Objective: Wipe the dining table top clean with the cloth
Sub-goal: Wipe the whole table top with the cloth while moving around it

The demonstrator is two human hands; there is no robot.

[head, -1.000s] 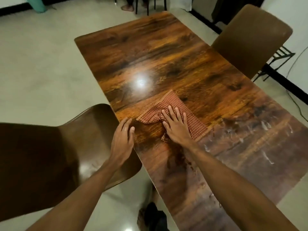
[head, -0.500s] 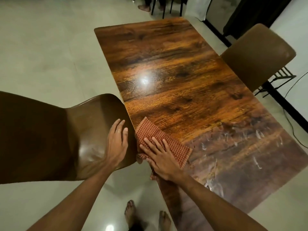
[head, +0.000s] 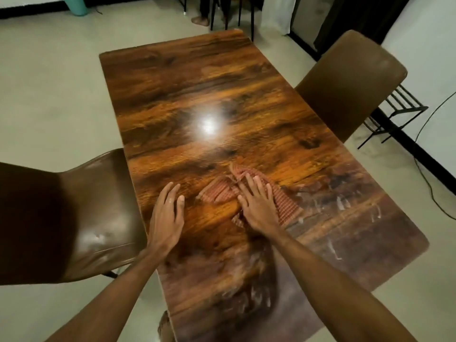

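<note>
A long glossy dark-wood dining table [head: 197,90] runs away from me. A red checked cloth [head: 283,203] lies crumpled on its middle. My right hand [head: 256,206] presses flat on the cloth with straight, spread fingers. My left hand [head: 167,218] rests flat on the bare wood just left of the cloth, near the table's left edge. White streaky smears [head: 343,206] cover the near right part of the top; the far half looks shiny.
A brown chair [head: 81,218] stands close against the table's left side, another brown chair [head: 350,80] at the right. A black wire rack [head: 394,112] and a cable lie along the right wall. A person's foot [head: 199,20] and chair legs show beyond the far end.
My right hand has slid the cloth from the table's left edge toward the middle. My left hand has moved off the chair back onto the table top.
</note>
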